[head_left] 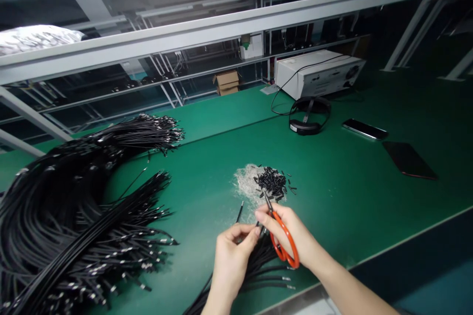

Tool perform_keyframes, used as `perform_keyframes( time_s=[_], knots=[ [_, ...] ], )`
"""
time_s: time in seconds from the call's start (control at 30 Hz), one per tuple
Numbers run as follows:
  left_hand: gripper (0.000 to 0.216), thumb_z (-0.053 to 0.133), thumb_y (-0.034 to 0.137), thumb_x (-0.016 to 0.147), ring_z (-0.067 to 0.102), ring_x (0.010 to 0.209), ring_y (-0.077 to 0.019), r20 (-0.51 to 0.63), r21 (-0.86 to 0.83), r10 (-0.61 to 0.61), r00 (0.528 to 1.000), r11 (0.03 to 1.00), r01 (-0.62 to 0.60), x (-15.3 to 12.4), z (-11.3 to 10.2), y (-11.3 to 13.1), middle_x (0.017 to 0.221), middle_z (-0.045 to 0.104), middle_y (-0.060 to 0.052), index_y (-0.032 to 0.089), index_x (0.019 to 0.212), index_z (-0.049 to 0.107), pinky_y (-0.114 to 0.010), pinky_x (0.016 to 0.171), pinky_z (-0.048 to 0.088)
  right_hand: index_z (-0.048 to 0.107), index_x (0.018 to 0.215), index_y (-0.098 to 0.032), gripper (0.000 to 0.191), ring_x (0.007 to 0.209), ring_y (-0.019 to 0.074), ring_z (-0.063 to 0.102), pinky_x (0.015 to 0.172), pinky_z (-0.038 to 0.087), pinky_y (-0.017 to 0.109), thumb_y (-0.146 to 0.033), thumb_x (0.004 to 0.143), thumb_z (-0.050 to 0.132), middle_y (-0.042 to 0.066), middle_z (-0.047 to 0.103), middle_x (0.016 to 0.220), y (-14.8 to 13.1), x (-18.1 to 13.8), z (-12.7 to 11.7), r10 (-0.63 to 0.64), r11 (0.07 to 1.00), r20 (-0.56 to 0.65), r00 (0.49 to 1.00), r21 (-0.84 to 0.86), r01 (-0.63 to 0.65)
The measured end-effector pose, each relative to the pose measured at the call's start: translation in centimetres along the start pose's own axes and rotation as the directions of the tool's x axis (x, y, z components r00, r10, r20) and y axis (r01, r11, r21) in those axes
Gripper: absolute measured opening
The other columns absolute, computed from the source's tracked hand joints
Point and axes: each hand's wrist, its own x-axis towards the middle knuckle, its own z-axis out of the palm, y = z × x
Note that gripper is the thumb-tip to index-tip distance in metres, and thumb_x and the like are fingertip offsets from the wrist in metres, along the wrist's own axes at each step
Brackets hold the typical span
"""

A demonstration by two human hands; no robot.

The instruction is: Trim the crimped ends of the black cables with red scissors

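Note:
My right hand (290, 229) is closed around a pair of scissors (290, 243) with red-orange handles, its blades pointing away from me. Thumb and forefinger of my left hand (233, 251) pinch a black cable (257, 225) close to the right fingertips. More black cables (264, 261) lie beneath both hands, with pale ends towards the right. Just beyond the scissors' tip sits a heap of short black tube pieces (272, 181). Beside it is a tangle of clear, thin plastic scraps (247, 180).
Large bundles of black cables (74, 216) cover the left of the green table (207, 167). Towards the back right are a black headset (309, 115), a white metal box (320, 75), a phone (365, 129) and a dark flat tablet-like object (409, 159). A white rail (221, 24) crosses behind.

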Motion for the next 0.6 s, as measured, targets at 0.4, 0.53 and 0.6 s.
perform_keyframes(
  time_s=[0.4, 0.53, 0.6],
  knots=[
    [0.019, 0.054, 0.031, 0.083, 0.053, 0.069, -0.0091, -0.187, 0.619, 0.586, 0.789, 0.693, -0.369, -0.8, 1.6, -2.4, 0.069, 0.060, -0.001, 0.020, 0.076, 0.067, -0.018, 0.067, 0.040, 0.051, 0.074, -0.018, 0.028, 0.063, 0.0176, 0.048, 0.065, 0.031, 0.031, -0.025, 0.096, 0.034, 0.004, 0.056, 0.072, 1.8, -0.5, 2.8, -0.511, 0.622, -0.169, 0.843, -0.749, 0.227],
    [0.026, 0.057, 0.037, 0.079, 0.050, 0.060, -0.0080, -0.203, 0.426, 0.335, 0.920, 0.876, -0.225, -0.3, 1.4, -1.8, 0.065, 0.059, -0.002, 0.015, 0.068, 0.067, -0.017, 0.060, 0.038, 0.051, 0.073, -0.018, 0.028, 0.062, 0.0168, 0.044, 0.064, 0.028, 0.031, -0.016, 0.095, 0.033, 0.003, 0.052, 0.069, 1.6, -0.1, 0.7, -0.630, 0.349, 0.173, 0.757, -0.808, 0.475],
    [0.028, 0.060, 0.039, 0.075, 0.048, 0.057, -0.0070, -0.184, 0.255, 0.150, 0.971, 0.962, -0.100, 0.0, 1.1, -1.1, 0.063, 0.061, -0.002, 0.013, 0.069, 0.067, -0.017, 0.056, 0.037, 0.053, 0.077, -0.018, 0.027, 0.063, 0.0166, 0.044, 0.064, 0.028, 0.031, -0.018, 0.096, 0.034, 0.003, 0.052, 0.070, 1.5, -0.1, -0.5, -0.622, 0.322, 0.241, 0.745, -0.789, 0.523]
  ],
)
